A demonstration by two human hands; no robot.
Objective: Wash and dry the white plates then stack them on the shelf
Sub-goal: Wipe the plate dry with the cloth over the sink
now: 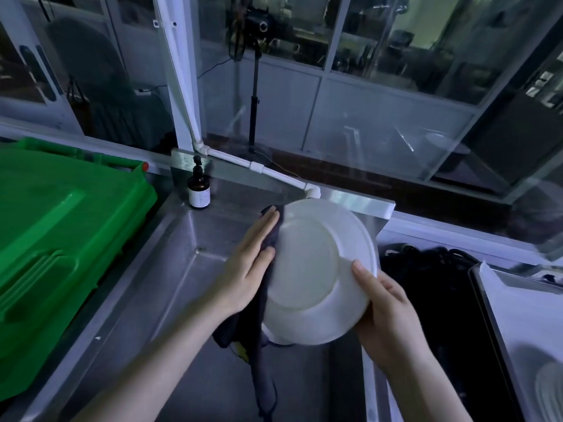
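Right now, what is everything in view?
white plate: one, white, held tilted over the sink, underside to the camera
cloth: one, dark, between left hand and plate, tail hanging into the sink
sink: one, steel, centre
pump bottle: one, brown, sink's back left corner
wheelie bin: one, green, left
pipe: one, white, running down to behind the plate
tripod stand: one, black, behind the glass
cables: tangle, black, right of the sink
left hand: one, pressing flat on the cloth
right hand: one, gripping the plate's rim
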